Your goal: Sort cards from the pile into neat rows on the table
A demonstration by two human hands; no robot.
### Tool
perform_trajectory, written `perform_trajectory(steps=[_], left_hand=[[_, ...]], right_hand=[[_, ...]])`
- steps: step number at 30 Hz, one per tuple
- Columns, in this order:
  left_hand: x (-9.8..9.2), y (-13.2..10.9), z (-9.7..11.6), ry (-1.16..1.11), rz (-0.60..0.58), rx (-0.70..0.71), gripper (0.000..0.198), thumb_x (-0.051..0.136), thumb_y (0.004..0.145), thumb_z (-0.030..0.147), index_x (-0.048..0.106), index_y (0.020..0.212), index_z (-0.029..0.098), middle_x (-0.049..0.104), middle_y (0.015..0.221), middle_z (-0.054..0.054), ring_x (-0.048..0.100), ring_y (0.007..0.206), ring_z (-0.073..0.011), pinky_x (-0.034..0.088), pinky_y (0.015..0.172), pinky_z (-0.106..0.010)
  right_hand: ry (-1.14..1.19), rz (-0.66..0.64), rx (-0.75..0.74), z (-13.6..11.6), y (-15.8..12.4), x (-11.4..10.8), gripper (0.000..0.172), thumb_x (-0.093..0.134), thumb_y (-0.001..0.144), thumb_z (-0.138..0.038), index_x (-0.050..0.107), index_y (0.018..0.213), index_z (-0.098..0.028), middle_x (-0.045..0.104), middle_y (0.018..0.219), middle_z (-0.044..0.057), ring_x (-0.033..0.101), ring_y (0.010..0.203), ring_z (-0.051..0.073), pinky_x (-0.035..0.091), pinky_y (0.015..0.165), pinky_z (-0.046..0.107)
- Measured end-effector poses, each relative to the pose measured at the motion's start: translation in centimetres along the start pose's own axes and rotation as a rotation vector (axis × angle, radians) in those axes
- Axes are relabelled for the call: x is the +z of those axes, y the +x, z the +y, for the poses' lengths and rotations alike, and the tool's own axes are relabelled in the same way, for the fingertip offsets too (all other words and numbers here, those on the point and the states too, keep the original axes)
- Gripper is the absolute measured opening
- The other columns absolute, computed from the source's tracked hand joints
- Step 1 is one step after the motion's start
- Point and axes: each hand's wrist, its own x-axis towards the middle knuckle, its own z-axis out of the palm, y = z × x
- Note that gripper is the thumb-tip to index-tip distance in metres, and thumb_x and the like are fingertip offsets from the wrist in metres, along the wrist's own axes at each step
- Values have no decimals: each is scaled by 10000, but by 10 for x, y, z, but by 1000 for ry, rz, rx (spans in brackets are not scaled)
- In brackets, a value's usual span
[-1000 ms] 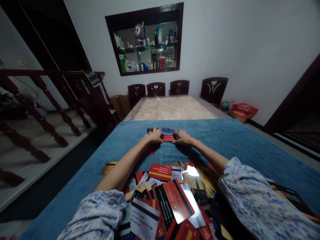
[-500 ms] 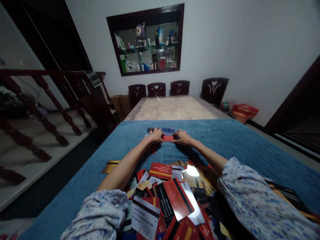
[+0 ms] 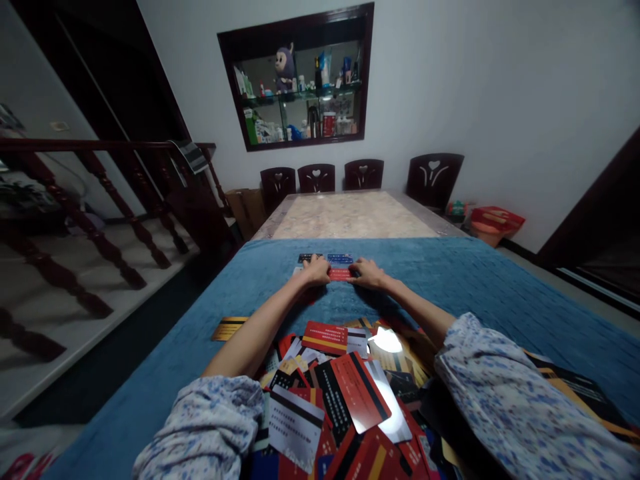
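A red card (image 3: 340,274) lies on the blue cloth (image 3: 430,267) with one of my hands at each end. My left hand (image 3: 317,270) grips its left edge, fingers bent. At the opposite edge, my right hand (image 3: 367,274) pinches the card with curled fingers. Just beyond the red card is a blue card (image 3: 340,259), and a black card (image 3: 310,257) sits to its left, behind my left hand. Part of a pale card shows beside that hand. Between my forearms is a heap of mixed cards (image 3: 353,393), red, white, black and gold, some shining under a bright light.
A gold card with a dark stripe (image 3: 229,328) lies left of my left forearm. Farther off, the marble-like tabletop (image 3: 345,213) runs toward dark chairs (image 3: 364,175). A wooden railing (image 3: 115,207) stands at the left; a red bag (image 3: 497,220) is at right.
The view has shifted slightly, so the whole scene sits a little farther right. Both hands stay at the ends of the red card, which looks unmoved on the cloth.
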Motion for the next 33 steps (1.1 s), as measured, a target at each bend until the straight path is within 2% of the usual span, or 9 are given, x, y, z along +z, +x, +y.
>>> perform_trajectory(steps=[5,10,14,19,26,33], left_hand=[[0,-2,1,6,15,10,270,613,757,204,679,1019,198,538,1287,-145,377,1262,-377,370,999,-613],[-4,-13,-3,-1,70,54,326,612,804,248,661,1120,185,533,1313,-152,372,1268,-360,368,1005,-571],[-16,-27,-13,-8,151,79,364,558,829,183,650,1181,196,544,1330,-133,378,1258,-339,368,990,-547],[-38,-53,-33,8,215,77,356,583,826,176,666,1173,180,566,1294,-136,387,1236,-331,361,968,-513],[-51,-102,-58,-6,271,35,384,606,841,184,658,1221,176,580,1276,-137,406,1227,-333,354,955,-492],[-39,-145,-77,-30,266,-22,376,652,819,176,675,1194,199,604,1263,-122,417,1222,-321,359,945,-485]], right_hand=[[-16,-35,-6,1,-1,-1,396,566,896,-489,667,1189,-241,547,1327,140,518,1191,347,486,857,430],[-24,4,-46,8,6,0,481,627,864,-484,642,1247,-195,613,1233,158,587,1083,281,472,860,347],[24,36,-67,15,9,-5,520,632,870,-450,610,1318,-186,660,1180,142,624,1037,250,464,861,307],[50,95,-128,16,9,-19,457,628,869,-402,655,1277,-198,697,1163,118,632,1070,252,462,863,290],[75,166,-229,-15,-6,-34,334,573,885,-279,720,1166,-173,740,1077,100,662,988,221,451,811,253],[110,165,-297,-59,-22,-37,284,593,879,-245,746,1112,-188,755,1022,81,668,959,208,437,793,247]])
